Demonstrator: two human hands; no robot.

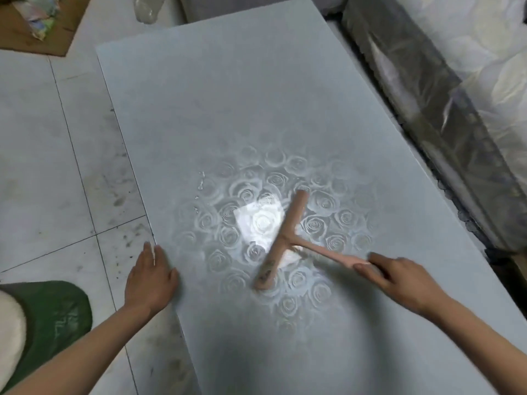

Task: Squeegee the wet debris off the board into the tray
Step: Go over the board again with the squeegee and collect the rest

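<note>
Squeegee [286, 232]: pink, T-shaped, blade lying diagonally on the near middle of the board [228, 95], a bit blurry
Debris [289, 258]: pale wet clump right against the blade, by the handle joint
Wet patch [319, 220]: shiny, rose pattern showing, glare in the middle
Right hand [399, 277]: wrapped round the handle end
Left hand [151, 277]: fingers flat on the board's left edge
Floor [42, 166]: grubby pale tiles, left of the board

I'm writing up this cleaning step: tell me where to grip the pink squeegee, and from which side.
Grip the squeegee by the free end of its handle, coming from the right, as the right hand does. The handle leaves the blade at its middle and points right, so a grip there should load the blade evenly.
</note>
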